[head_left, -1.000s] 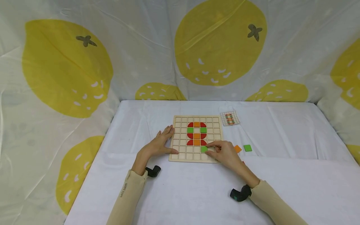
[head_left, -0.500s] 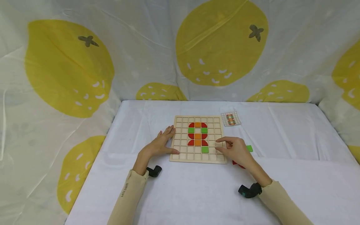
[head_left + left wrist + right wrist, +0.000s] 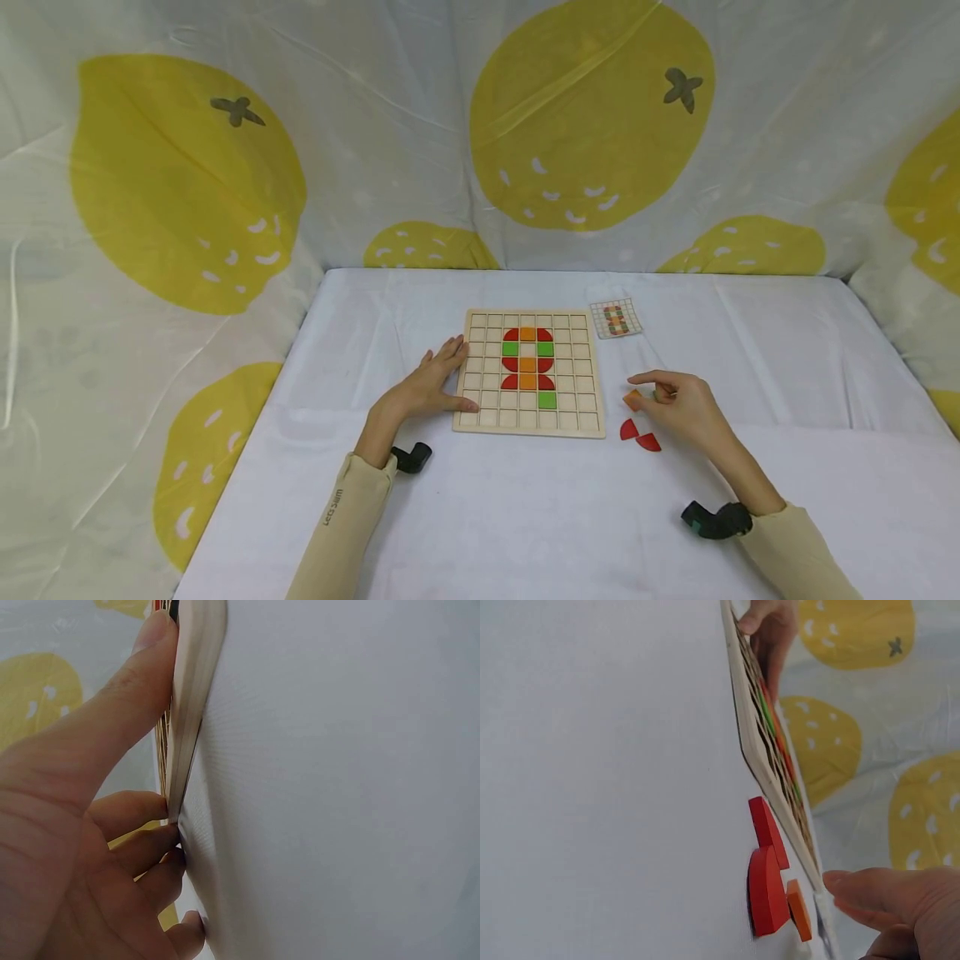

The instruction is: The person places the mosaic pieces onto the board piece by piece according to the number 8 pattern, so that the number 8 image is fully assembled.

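A wooden grid board lies on the white cloth with red, orange and green tiles set in its middle columns. My left hand rests at its left side, thumb over the near corner and the other fingers spread along the edge. To the right of the board, my right hand hovers by a loose orange tile, thumb and index finger apart around it. In the right wrist view the orange tile sits apart from the fingertips. A green tile is mostly hidden behind this hand.
Two red quarter-round tiles lie just in front of the right hand. A small pattern card with a printed grid lies by the board's far right corner. A lemon-print curtain hangs behind the table.
My right hand has let go of the green tile, now in the board's lower part, and moved right to the loose tiles. The left hand has stayed on the board's edge.
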{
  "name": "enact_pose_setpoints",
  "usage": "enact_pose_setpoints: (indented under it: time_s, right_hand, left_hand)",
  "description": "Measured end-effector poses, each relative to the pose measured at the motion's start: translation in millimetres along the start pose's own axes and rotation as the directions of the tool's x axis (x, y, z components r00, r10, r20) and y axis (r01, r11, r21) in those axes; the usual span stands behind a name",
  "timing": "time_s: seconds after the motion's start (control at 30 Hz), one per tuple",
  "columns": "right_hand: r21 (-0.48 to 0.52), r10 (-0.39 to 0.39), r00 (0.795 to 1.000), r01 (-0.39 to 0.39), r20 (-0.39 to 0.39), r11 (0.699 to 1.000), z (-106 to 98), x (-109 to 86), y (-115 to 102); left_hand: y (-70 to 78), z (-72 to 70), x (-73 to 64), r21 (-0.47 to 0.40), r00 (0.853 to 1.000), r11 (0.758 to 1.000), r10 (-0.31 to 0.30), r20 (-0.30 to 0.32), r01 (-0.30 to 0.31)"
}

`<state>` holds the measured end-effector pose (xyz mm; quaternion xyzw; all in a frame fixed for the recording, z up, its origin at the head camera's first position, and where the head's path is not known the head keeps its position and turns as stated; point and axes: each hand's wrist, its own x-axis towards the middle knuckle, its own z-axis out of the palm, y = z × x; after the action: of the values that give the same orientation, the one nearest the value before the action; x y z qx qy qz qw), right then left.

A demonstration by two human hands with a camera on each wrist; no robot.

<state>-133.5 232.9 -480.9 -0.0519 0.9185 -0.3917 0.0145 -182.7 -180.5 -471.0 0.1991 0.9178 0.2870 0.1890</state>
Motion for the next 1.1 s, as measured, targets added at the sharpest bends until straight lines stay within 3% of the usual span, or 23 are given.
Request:
enact_pose_setpoints:
  time_s: [0.47, 0.73, 1.1]
  right_hand:
    - [-0.066, 0.03, 1.0, -0.031, -0.006, 0.997, -15, -9.8, 19]
    - [-0.043, 0.001, 1.0, -0.002, -0.014, 0.999, -16, -11.1, 26]
    - [-0.022, 0.029, 0.999, -0.028, 0.031, 0.999, -12, -11.5, 22]
  left_hand:
    - [-2.6, 2.1, 2.4, 0.004, 1.0, 1.0, 0.0, -0.004, 0.0]
    - [-2.0, 1.4, 1.3, 0.009, 1.0, 1.0, 0.005, -0.005, -0.005]
    - [-0.6, 1.3, 0.7, 0.006, 1.0, 1.0, 0.004, -0.009, -0.004]
